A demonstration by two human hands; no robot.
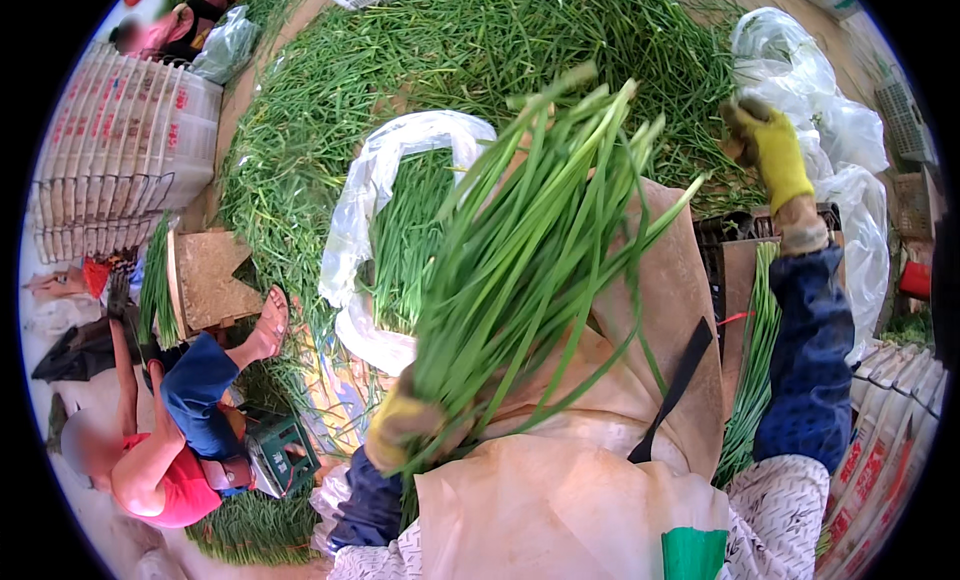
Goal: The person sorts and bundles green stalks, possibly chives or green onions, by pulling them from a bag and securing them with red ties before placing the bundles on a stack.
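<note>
A large loose bunch of garlic chives (545,240) fans out in front of my apron, its long flat green leaves pointing up and right. My left hand (405,425), in a yellow glove, grips the bunch at its lower end. Out to the right, my right hand (765,145) wears a yellow glove with dirty brown fingers. Those fingers are partly bent and apart, and I see nothing held in them. It hovers by the heap of loose green leaves (480,50) and the clear plastic bags. Behind the bunch, a white plastic bag (350,240) stands open around more chives.
A tidy row of chives (755,370) lies beside my right forearm. Crumpled clear bags (845,130) are at the right. Stacked white crates (130,140) stand far left. A seated person in red (170,480) works by a wooden stool (215,275) and a green box (283,450).
</note>
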